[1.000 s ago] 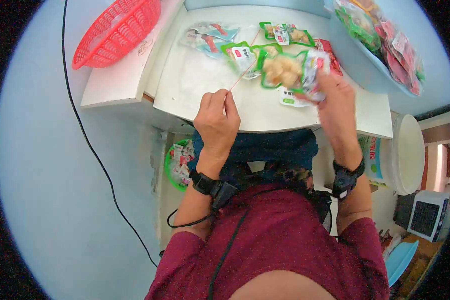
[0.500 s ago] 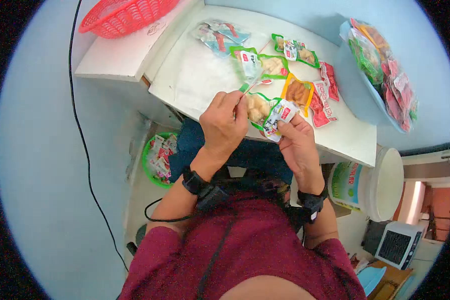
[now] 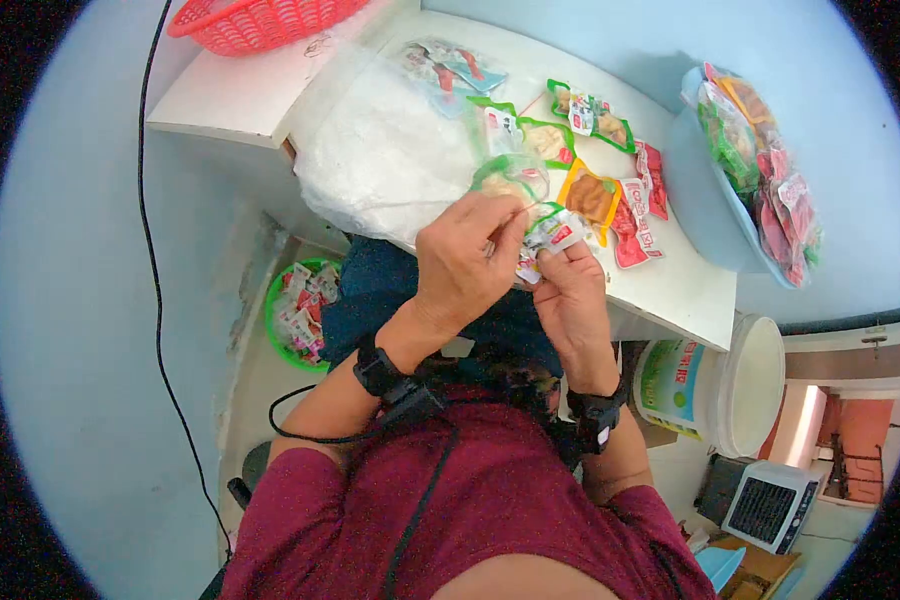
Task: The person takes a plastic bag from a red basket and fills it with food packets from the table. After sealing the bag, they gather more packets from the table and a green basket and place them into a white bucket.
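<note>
At the table's front edge my right hand [image 3: 575,300] pinches the corner of a green-edged food packet [image 3: 553,232] with a white printed label. Beside it, my left hand [image 3: 470,250] has thumb and forefinger closed on the edge of a large clear plastic bag [image 3: 385,160]. The bag's film spreads leftward over the table and overlaps the pale, green-edged end of the held packet. Just beyond my hands lie an orange-edged packet [image 3: 589,194], a green-edged packet [image 3: 547,142] and a red packet [image 3: 632,228].
A blue basin [image 3: 703,170] heaped with packets stands on the right of the white table [image 3: 682,300]. A red basket [image 3: 270,28] sits on a ledge at upper left. Below are a green basket [image 3: 276,325] of small packets and a white bucket [image 3: 745,390].
The clear bag has lifted and spread across the left of the table, now covering part of the held packet. My right hand has moved slightly left with the packet.
</note>
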`<state>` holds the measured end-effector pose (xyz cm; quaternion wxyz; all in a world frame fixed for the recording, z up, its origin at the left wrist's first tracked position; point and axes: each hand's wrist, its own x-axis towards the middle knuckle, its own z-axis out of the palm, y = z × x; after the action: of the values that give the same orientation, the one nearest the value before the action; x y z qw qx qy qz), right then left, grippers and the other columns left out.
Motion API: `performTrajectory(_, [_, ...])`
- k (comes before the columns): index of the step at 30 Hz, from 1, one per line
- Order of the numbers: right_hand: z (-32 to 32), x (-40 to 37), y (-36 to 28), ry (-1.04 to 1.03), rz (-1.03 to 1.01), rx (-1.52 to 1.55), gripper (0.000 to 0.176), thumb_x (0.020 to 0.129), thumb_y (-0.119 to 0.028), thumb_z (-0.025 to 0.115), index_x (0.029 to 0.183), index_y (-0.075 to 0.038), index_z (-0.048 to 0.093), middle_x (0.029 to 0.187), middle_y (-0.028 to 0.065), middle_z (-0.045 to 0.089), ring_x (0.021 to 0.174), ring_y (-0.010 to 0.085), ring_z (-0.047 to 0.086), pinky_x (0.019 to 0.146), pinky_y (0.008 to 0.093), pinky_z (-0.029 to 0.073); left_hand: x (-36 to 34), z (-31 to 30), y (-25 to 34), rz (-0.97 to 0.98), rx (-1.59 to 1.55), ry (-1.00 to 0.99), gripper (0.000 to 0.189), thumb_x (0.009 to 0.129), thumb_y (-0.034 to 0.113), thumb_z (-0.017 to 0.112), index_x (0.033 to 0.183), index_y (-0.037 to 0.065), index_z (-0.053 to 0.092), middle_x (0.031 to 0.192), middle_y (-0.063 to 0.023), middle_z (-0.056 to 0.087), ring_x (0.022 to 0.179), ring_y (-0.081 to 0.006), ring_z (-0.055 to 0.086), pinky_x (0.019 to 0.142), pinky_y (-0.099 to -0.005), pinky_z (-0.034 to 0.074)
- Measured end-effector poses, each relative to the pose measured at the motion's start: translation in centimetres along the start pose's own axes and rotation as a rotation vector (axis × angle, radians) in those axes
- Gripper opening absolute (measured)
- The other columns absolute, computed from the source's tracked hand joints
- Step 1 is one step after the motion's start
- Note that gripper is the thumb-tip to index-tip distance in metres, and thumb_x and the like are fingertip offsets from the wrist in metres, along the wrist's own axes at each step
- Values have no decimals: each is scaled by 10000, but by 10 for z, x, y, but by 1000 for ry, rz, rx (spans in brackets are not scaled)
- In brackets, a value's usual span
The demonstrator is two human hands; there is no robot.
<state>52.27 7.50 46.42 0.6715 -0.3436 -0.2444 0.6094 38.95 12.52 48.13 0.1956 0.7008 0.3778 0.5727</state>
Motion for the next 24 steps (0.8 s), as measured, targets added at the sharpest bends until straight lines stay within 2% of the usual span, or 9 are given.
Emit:
performTrajectory(2, [-2,0,2,-13,-11,-45,400,906,87,496,1301,31,479,1273,144,589,1169,252,587,1028,413,466,-1,4,-3,99,-20,-17,94,791,38,696,875,50,655,756,-105,624,653,-290,623,545,-355,497])
performTrajectory(5, [-4,3,-2,-37,-49,-14,409,912,73,505,1316,25,466,1288,143,579,1182,261,582,1035,426,467,4,-3,0,100,-17,-64,65,831,29,697,893,15,683,770,-88,666,610,-173,623,559,-284,489])
performTrajectory(8, [0,4,-10,-31,-91,5,419,930,36,523,1341,11,446,1314,136,560,1193,262,575,1027,433,479,7,-7,-5,-274,-212,-13,87,861,56,693,924,-4,690,773,-42,678,630,-80,591,560,-249,475])
performTrajectory(9, [0,3,-10,-27,-93,-11,417,932,40,515,1342,12,445,1321,139,556,1198,264,572,1026,437,481,9,-9,-6,-388,-277,-52,124,884,81,688,952,-22,688,767,-9,673,670,-32,564,561,-233,462])
performTrajectory(12, [2,0,-8,-11,-83,7,420,909,83,496,1324,36,457,1305,163,566,1194,267,578,1022,432,483,8,-7,-9,-370,-282,-58,94,862,59,692,916,-17,683,817,-56,688,647,-79,598,549,-234,464])
performTrajectory(15, [2,-3,-12,-1,-85,9,426,893,104,495,1314,51,465,1279,176,583,1169,266,596,1008,420,495,12,-11,-9,-48,81,-12,81,812,39,685,875,-4,659,871,-125,668,664,-234,624,585,-322,493])
performTrajectory(18, [1,-7,-20,30,-111,-79,424,890,103,503,1310,56,468,1248,173,603,1131,263,619,984,408,511,21,-24,-4,240,392,34,64,822,28,687,868,-1,653,980,-171,674,799,-276,660,687,-341,520])
performTrajectory(21, [-5,-10,-23,43,-120,-149,416,891,99,511,1303,57,474,1219,166,620,1089,253,638,952,387,525,22,-19,-21,185,265,90,81,824,20,677,897,0,646,1029,-175,684,947,-303,661,809,-381,522])
performTrajectory(24, [10,-17,-26,47,-54,-128,404,896,95,513,1296,51,481,1217,153,623,1064,232,644,924,363,532,17,-14,-17,-43,6,56,95,819,6,665,911,4,640,1099,-181,681,1075,-322,643,890,-391,513])
